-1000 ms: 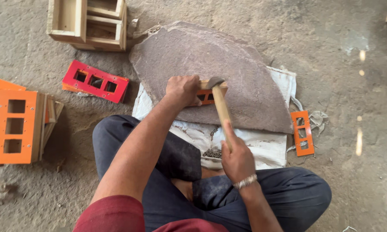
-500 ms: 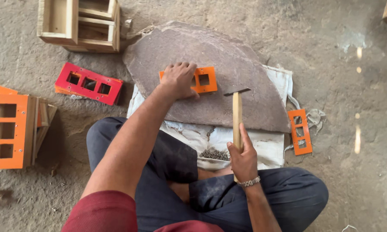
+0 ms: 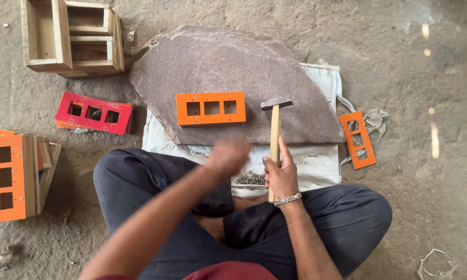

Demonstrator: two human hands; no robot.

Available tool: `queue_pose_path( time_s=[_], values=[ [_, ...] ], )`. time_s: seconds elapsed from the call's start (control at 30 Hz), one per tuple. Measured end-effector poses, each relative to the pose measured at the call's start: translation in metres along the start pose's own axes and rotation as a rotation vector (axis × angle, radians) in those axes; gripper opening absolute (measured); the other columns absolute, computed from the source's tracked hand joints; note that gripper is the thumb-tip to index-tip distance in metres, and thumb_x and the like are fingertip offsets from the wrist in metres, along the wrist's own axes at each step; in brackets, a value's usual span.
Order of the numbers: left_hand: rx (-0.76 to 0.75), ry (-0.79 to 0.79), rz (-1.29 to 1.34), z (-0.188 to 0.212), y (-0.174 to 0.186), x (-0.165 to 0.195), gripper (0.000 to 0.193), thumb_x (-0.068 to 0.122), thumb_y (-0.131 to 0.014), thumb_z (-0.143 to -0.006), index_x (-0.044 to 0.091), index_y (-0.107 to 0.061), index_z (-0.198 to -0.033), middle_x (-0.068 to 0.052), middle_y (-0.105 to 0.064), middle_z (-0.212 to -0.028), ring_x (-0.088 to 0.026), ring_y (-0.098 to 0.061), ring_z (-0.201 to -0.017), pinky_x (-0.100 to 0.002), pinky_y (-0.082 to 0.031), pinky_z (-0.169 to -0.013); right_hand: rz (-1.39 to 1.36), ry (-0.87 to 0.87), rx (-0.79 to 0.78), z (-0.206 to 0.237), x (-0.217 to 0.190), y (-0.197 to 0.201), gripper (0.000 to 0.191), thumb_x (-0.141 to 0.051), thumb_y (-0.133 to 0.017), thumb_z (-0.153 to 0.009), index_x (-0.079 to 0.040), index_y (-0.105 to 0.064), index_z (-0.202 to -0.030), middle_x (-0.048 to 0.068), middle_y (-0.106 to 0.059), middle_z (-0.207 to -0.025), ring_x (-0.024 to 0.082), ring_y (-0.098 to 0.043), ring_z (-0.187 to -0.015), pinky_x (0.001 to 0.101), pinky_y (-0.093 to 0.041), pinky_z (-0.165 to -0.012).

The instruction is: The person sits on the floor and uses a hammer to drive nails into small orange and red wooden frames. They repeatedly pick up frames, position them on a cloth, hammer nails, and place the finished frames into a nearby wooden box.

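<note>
The right hand is closed around the pale wooden handle of a small steel-headed hammer, holding it low on the shaft so the head stands raised over the near edge of a broad, flat grey-brown stone slab. The left hand is blurred with motion just above a little heap of small dark nails on the white cloth sack spread under the slab; whether its fingers are pinched on a nail or empty cannot be told. On the slab, just left of the hammer head and not touched by either hand, lies an orange rectangular plate with three square cut-outs, flat and face up. By the look of it, this is the pause between blows: the hammer waits while the free hand goes to the nails. The next move would call for a nail stood upright at one of the plate's small edge holes and steadied by the fingertips, then a short, careful tap. Further out, a red three-hole plate lies on the concrete floor, a narrower orange plate sits by the sack's right edge, open wooden boxes stand above, and an orange-faced wooden box rests by the knee.
</note>
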State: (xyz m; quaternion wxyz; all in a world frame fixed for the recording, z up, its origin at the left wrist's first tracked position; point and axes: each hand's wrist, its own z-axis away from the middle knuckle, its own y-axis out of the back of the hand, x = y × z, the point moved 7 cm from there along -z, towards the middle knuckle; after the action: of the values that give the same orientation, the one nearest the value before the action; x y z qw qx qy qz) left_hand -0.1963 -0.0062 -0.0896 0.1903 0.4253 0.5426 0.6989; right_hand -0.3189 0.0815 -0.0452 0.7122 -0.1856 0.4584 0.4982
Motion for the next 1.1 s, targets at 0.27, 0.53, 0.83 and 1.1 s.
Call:
queue_pose_path(
  time_s=[0.27, 0.53, 0.83, 1.1],
  values=[
    [-0.117, 0.046, 0.217, 0.030, -0.077, 0.042, 0.012, 0.015, -0.069, -0.085, 0.008, -0.073, -0.094, -0.013, -0.068, -0.105, -0.032, -0.064, -0.106, -0.047, -0.052, -0.090, -0.005, 0.028, -0.016, 0.007, -0.003, 0.001, 0.080, -0.006, -0.064, -0.090, -0.019, -0.030, -0.161, 0.001, -0.060, -0.069, 0.007, -0.052, -0.047, 0.0257, -0.046, -0.036],
    [0.200, 0.112, 0.464, 0.031, -0.057, 0.028, 0.008, 0.010, -0.063, -0.088, 0.009, -0.072, -0.088, -0.016, -0.069, -0.094, -0.037, -0.067, -0.091, -0.048, -0.056, -0.081, -0.025, 0.032, -0.020, 0.006, -0.008, 0.000, 0.080, -0.006, -0.065, -0.089, -0.020, -0.033, -0.161, 0.000, -0.060, -0.068, 0.006, -0.051, -0.047, 0.0255, -0.044, -0.036],
    [0.503, 0.433, 0.534, -0.026, 0.045, -0.095, 0.026, 0.014, -0.060, -0.103, 0.005, -0.070, -0.081, -0.013, -0.071, -0.080, -0.025, -0.074, -0.072, -0.040, -0.059, -0.067, 0.014, 0.026, -0.015, 0.002, -0.017, 0.000, 0.080, -0.006, -0.064, -0.089, -0.020, -0.032, -0.161, -0.001, -0.057, -0.064, 0.006, -0.049, -0.046, 0.0261, -0.043, -0.035],
    [0.626, 0.358, 0.503, -0.064, 0.091, -0.128, 0.014, 0.014, -0.069, -0.094, 0.007, -0.078, -0.103, -0.009, -0.074, -0.103, -0.027, -0.071, -0.095, -0.038, -0.056, -0.086, 0.111, -0.035, -0.029, -0.007, -0.028, -0.005, 0.082, -0.011, -0.064, -0.090, -0.021, -0.025, -0.162, -0.002, -0.060, -0.064, 0.006, -0.053, -0.047, 0.0257, -0.047, -0.037]
  ],
)
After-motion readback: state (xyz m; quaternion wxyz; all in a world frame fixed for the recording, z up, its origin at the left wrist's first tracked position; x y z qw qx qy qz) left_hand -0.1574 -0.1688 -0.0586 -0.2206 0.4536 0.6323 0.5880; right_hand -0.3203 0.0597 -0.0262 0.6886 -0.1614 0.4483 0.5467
